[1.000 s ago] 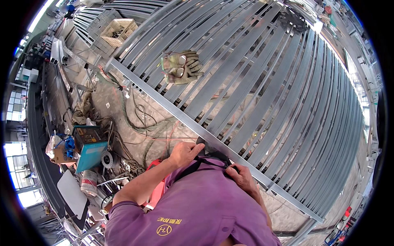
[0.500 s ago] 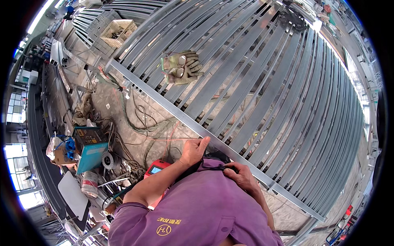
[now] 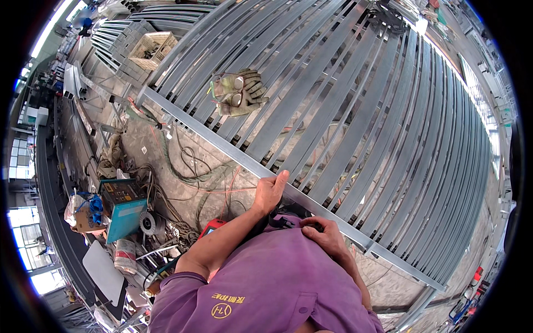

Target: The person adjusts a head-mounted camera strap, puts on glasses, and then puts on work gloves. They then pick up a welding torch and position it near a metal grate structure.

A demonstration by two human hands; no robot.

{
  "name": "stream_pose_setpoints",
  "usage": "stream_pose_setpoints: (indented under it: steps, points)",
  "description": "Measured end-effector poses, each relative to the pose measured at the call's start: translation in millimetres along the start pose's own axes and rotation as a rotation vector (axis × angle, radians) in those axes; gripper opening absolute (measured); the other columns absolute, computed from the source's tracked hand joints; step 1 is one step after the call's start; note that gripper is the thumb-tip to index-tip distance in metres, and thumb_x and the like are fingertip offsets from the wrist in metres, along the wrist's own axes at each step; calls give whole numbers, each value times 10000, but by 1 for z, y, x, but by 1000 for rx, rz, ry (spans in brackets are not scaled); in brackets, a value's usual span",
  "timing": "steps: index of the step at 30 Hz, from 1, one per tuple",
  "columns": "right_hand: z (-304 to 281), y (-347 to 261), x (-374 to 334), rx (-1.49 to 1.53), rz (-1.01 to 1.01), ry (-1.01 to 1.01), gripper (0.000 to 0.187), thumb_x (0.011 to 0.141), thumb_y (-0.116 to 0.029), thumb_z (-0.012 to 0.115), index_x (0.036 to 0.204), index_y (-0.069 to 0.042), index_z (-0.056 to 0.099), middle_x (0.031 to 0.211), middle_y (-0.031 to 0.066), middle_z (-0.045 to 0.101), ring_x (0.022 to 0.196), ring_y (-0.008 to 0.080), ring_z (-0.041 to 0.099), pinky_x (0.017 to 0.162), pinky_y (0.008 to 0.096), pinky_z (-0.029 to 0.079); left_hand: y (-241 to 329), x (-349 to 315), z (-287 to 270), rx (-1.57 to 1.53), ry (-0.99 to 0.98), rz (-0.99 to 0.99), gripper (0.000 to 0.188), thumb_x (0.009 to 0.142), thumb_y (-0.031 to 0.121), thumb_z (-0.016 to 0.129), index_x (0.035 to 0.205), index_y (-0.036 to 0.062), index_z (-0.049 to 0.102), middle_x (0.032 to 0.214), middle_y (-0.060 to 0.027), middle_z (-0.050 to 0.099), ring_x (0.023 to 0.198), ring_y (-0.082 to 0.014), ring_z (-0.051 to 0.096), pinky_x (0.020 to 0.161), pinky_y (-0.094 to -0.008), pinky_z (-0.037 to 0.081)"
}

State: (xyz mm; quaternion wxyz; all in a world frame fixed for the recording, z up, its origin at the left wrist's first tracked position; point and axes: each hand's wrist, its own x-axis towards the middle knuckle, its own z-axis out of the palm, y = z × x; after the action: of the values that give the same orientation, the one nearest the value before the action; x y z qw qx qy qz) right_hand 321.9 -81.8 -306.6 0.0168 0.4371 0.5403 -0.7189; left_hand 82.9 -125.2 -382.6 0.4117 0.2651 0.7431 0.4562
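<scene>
Black strap (image 3: 281, 222) near steel frame (image 3: 222, 145); hoses (image 3: 176, 172) across concrete floor (image 3: 136, 139).

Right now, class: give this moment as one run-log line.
left hand: thumb extended, near metal rail | right hand: at purple shirt, grip unclear | glasses: on gloves | gloves: on metal bars

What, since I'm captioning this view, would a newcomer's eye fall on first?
Probably the broad rack of grey metal bars, dominating the upper right. On it, above and left of the picture's middle, lie greenish work gloves with glasses on top. Low in the centre, the purple shirt stands out, the left hand and right hand near its far edge.
</scene>
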Motion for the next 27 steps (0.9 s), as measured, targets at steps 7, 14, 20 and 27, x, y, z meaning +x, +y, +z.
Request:
stream_pose_setpoints:
  steps: [7,14,20,27]
  points:
    - [0,15,5,137,29,137,287,967,-208,713,1141,16,753,995,41,744,913,107,650,856,278,523,-12,22,7,-26,80,22,749,1057,554,613,644,-60,494,596,-13,349,636,-111,362,525,-396,339]
    - [0,0,3,102,23,119,283,959,-210,723,1129,13,756,960,27,737,874,98,642,826,268,522,-8,35,16,16,131,40,728,1050,546,628,668,-63,512,588,-29,329,619,-117,344,518,-403,343]
    - [4,-9,1,-20,-10,110,309,951,-250,763,1117,10,763,927,27,733,841,91,623,769,273,523,-30,49,34,76,121,70,696,1041,535,638,699,-65,548,591,-86,332,611,-121,349,526,-413,364]
    - [-2,10,5,152,26,274,285,963,-246,756,1077,15,765,903,4,719,830,78,607,749,272,514,-42,52,43,132,99,-31,698,1023,572,625,731,-61,635,586,-205,440,556,-224,415,567,-455,421]
